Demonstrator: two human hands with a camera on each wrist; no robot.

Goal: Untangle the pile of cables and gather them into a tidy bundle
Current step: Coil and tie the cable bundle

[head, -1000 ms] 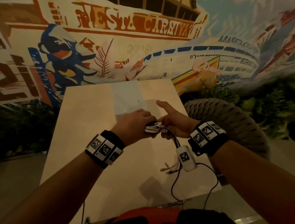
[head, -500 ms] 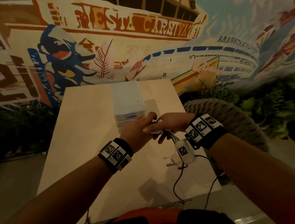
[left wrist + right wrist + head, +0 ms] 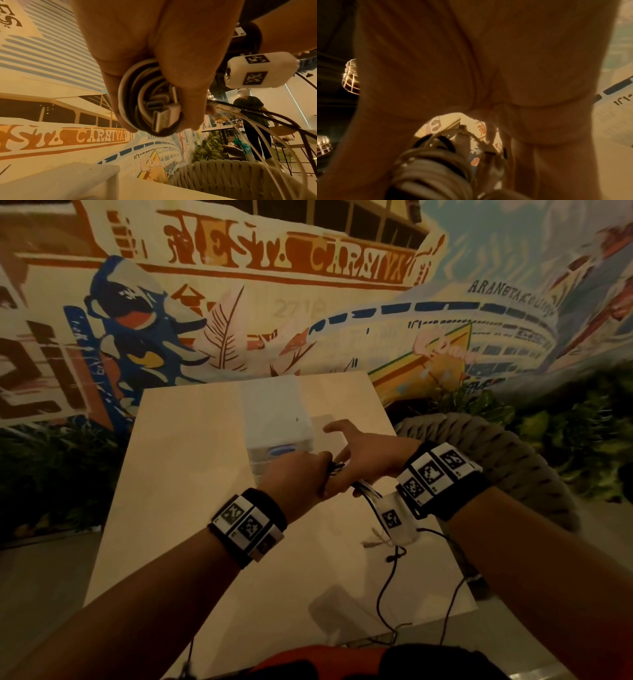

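A coil of black and white cables (image 3: 145, 102) with USB plugs sits in my left hand (image 3: 294, 474), whose fingers and thumb grip it above the table. In the head view only a bit of the coil (image 3: 335, 466) shows between the two hands. My right hand (image 3: 370, 453) lies against it from the right, thumb spread upward, lower fingers curled round the loose cable tails (image 3: 367, 492). These tails (image 3: 248, 117) trail off to the right and down. The right wrist view shows the coil (image 3: 429, 169) blurred under the palm.
A white plastic drawer box (image 3: 277, 412) stands on the pale table (image 3: 191, 474) just beyond my hands. A small light tie (image 3: 376, 541) lies on the table. A woven chair (image 3: 520, 460) is at the right. A person (image 3: 248, 108) stands far off.
Both hands have moved away from me toward the drawer box with the coil. The right hand has turned over the coil and its thumb now points up and outward.
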